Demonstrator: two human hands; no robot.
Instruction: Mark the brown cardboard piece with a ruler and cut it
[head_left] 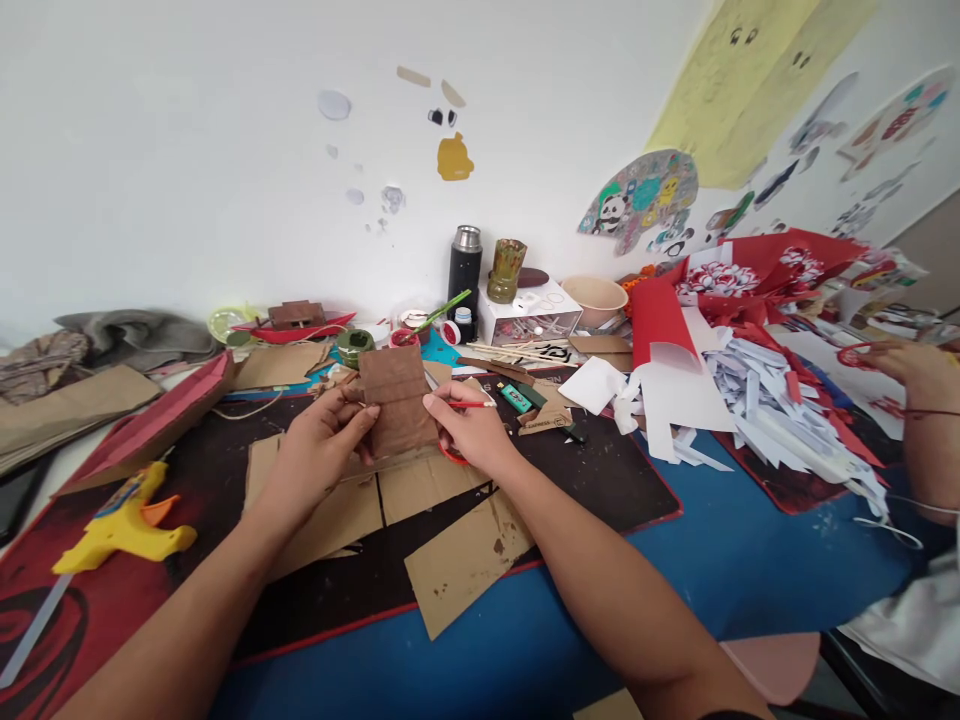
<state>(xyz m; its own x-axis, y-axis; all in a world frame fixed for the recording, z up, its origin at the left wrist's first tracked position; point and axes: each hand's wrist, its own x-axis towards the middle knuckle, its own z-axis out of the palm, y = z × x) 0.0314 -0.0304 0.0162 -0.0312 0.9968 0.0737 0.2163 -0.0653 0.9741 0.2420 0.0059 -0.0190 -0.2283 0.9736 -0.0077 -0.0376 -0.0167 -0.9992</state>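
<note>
A brown-painted piece of cardboard [403, 402], with a crease across its upper part, is held up between my two hands. My left hand [326, 437] pinches its left edge. On the opposite edge, my right hand [476, 432] grips with thumb and fingers. A thin red stick [474, 404], perhaps a pencil or brush, crosses that hand, and a red loop [453, 456] like a scissor handle shows beneath its fingers. Below the hands lie flat pieces of plain cardboard [322, 525], and a loose cardboard sheet [469, 565] sits nearer me.
A yellow glue gun [127, 525] lies at left beside a long red-lined cardboard piece [150, 425]. Behind stand a black flask [465, 265], paint jars and a white box [529, 318]. At right are paper strips [780, 400], red paper and another person's hand [896, 365].
</note>
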